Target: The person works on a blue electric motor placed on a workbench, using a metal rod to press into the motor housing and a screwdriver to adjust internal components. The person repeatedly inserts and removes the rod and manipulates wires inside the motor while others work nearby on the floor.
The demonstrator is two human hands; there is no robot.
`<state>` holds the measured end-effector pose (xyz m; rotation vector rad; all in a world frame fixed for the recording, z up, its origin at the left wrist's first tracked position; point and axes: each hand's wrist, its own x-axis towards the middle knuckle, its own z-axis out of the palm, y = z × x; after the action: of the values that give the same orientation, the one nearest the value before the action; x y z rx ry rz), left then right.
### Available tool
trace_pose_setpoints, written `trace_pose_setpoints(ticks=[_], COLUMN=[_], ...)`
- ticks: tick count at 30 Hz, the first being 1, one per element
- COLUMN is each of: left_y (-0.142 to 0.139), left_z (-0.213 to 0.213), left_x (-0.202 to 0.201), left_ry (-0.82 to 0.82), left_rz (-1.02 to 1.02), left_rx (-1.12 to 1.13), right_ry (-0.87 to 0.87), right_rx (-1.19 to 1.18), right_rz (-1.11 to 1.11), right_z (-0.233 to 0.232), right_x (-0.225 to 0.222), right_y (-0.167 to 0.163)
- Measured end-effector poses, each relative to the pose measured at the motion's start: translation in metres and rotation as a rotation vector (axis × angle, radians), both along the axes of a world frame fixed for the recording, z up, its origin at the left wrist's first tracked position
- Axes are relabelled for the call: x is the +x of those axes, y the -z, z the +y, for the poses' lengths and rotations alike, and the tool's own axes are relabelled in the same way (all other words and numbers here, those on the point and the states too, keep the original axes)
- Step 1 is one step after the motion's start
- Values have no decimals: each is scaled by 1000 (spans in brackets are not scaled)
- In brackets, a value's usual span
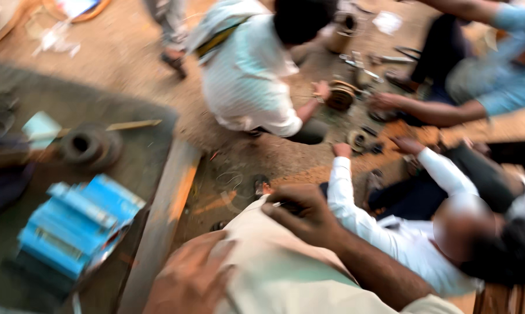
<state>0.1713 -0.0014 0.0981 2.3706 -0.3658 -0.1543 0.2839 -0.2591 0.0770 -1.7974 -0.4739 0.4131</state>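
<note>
Stacked blue boxes (76, 227) lie on the grey workbench (128, 157), left of the knee (274, 261). The left hand (190, 279) rests flat and empty beside the knee; the right hand (303, 215) curls on it, grip unclear through blur. A black ring (91, 145) sits above the boxes; co-workers crouch beyond.

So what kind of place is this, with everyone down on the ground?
Probably an informal repair workshop. People crouch on a bare dirt floor around round metal machine parts, and a grey workbench carries a dark ring-shaped part and blue boxes. The picture is blurred, so details are unclear.
</note>
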Motion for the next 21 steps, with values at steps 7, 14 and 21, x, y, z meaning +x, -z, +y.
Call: trace_pose_setpoints(ticks=[7,14,21], left_y=[-92,-104,-62], left_z=[-77,-127,-144], left_x=[34,63,53], left_ry=[174,243,364], left_rz=[-323,-504,-320], left_rx=[-152,-203,-424], right_ry=[-136,-196,-226], right_rx=[-34,-85,-56], right_rz=[50,-12,48], right_z=[1,-8,-12], right_x=[19,39,49], right_y=[11,14,12])
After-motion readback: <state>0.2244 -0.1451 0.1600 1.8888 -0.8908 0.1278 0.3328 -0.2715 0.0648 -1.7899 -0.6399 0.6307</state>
